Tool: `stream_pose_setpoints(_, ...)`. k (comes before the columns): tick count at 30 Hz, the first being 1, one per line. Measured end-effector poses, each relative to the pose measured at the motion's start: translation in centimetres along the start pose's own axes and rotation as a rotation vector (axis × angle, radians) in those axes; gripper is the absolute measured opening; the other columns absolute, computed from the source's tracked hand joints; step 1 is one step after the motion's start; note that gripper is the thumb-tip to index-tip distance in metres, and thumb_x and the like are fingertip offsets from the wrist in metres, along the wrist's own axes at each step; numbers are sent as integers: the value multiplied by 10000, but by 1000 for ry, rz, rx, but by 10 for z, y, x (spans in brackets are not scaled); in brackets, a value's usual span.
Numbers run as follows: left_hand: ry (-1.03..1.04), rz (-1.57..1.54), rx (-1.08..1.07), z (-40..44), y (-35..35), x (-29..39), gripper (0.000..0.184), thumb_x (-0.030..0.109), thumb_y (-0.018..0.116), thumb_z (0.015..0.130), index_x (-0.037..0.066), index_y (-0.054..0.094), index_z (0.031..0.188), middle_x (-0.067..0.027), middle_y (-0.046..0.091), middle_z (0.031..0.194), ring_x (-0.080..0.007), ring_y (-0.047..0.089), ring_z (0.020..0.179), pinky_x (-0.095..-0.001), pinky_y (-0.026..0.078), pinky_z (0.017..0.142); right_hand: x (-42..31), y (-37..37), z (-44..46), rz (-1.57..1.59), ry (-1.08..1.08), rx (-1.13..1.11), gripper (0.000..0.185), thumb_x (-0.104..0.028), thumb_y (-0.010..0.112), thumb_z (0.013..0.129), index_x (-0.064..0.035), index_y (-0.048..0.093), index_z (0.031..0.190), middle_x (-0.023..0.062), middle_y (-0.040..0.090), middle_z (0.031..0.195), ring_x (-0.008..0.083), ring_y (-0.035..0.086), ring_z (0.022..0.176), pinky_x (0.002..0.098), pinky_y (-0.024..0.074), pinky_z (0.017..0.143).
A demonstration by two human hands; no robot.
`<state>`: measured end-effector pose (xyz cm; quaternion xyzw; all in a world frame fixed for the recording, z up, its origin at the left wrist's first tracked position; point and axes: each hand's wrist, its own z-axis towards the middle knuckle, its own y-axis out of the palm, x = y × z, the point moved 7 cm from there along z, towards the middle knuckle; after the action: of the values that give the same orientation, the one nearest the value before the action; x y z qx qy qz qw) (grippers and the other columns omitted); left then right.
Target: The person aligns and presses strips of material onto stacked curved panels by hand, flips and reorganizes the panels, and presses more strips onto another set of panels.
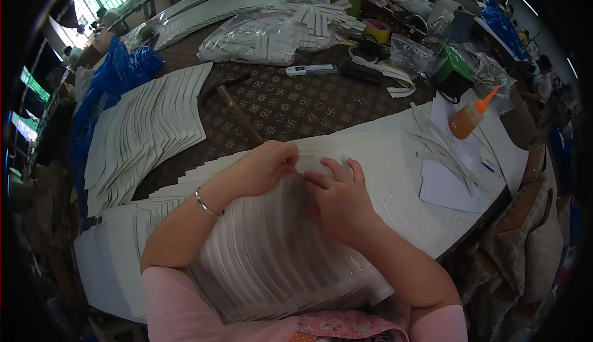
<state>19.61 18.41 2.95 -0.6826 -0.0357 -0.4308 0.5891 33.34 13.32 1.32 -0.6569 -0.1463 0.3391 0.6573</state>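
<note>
My left hand (272, 166), a metal bangle on its wrist, is closed in a pinch at the edge of a thin white piece (307, 163). Beside it my right hand (336, 200) has thumb and index finger drawn together at the same piece, its other fingers raised and spread. The fingertips nearly touch, and the exact grip is partly hidden. Beneath both hands lies a fanned row of overlapping curved white sheets (265, 249), shaded by my body at the front.
Another fanned stack (148, 126) lies left by a blue plastic bag (117, 73). A wooden-handled hammer (241, 115) rests on the patterned cloth (278, 104). At the right are an orange-tipped glue bottle (467, 120), loose strips (454, 157) and a green box (454, 70). Bagged pieces (259, 36) sit behind.
</note>
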Motion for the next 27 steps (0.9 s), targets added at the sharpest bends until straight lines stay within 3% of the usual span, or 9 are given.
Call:
stream_pose_setpoints(2, -151, -135, -126, 0, -2, -4, 79, -13, 574, 882, 50, 531, 903, -95, 588, 887, -234, 594, 836, -330, 475, 792, -6, 1, 2, -69, 0, -29, 460, -278, 685, 839, -70, 635, 1246, 43, 564, 1380, 278, 369, 1398, 574, 189, 1156)
stream_pose_setpoints(6, -110, -407, -81, -1, -15, -24, 56, -6, 543, 917, 45, 520, 918, -87, 589, 870, -206, 597, 806, -305, 471, 752, -19, 4, 0, -255, -23, -112, 463, -203, 560, 896, 3, 571, 1311, 92, 494, 1444, 270, 305, 1436, 548, 152, 1179)
stream_pose_setpoints(9, -205, -370, -52, -1, -5, -23, 93, 55, 598, 921, 42, 548, 999, -136, 623, 896, -288, 617, 831, -359, 495, 749, -27, 15, -5, -335, -18, -89, 487, -169, 516, 894, 31, 540, 1337, 115, 457, 1468, 272, 265, 1457, 540, 125, 1190)
stream_pose_setpoints(13, -93, 84, 115, 4, 22, -17, 149, 77, 613, 908, 72, 578, 1053, -106, 614, 1018, -304, 606, 943, -432, 474, 834, -25, 17, -16, -393, -9, -77, 473, -163, 517, 894, 3, 542, 1337, 117, 420, 1499, 279, 235, 1469, 535, 103, 1189)
stream_pose_setpoints(15, -33, 251, 177, 3, 28, -10, 176, 90, 618, 906, 84, 587, 1079, -96, 604, 1085, -311, 594, 1008, -467, 458, 873, -17, 7, -27, -127, -63, 18, 450, -199, 570, 888, -63, 569, 1317, 119, 404, 1514, 293, 261, 1457, 537, 158, 1169)
stream_pose_setpoints(18, -108, 281, 152, -6, 36, -7, 356, 136, 642, 896, 94, 564, 1242, -114, 523, 1338, -328, 495, 1255, -531, 374, 1024, 23, -22, -50, 83, 22, 77, 497, -240, 667, 840, -101, 583, 1310, 149, 409, 1501, 358, 289, 1438, 582, 215, 1147)
stream_pose_setpoints(20, 2, 358, 216, -16, 33, 20, 570, 265, 625, 925, 81, 445, 1433, -140, 395, 1509, -351, 349, 1414, -564, 258, 1131, 83, -41, -65, -107, 228, 213, 498, -270, 720, 813, -161, 610, 1286, 139, 424, 1487, 368, 344, 1400, 590, 280, 1101)
stream_pose_setpoints(24, 33, 533, -71, -29, 65, 31, 697, 401, 574, 951, 66, 341, 1515, -138, 303, 1586, -341, 239, 1484, -568, 132, 1186, 235, -63, -115, -124, 640, 451, 395, -198, 670, 876, -107, 643, 1259, 155, 584, 1334, 328, 527, 1226, 445, 425, 1009)
stream_pose_setpoints(27, 38, 587, -127, -29, 66, 19, 786, 491, 532, 958, 41, 262, 1543, -169, 257, 1600, -359, 224, 1484, -573, 105, 1187, 274, -71, -140, -297, 747, 476, 281, -174, 662, 866, -108, 690, 1137, 105, 651, 1210, 337, 590, 1099, 472, 470, 915)
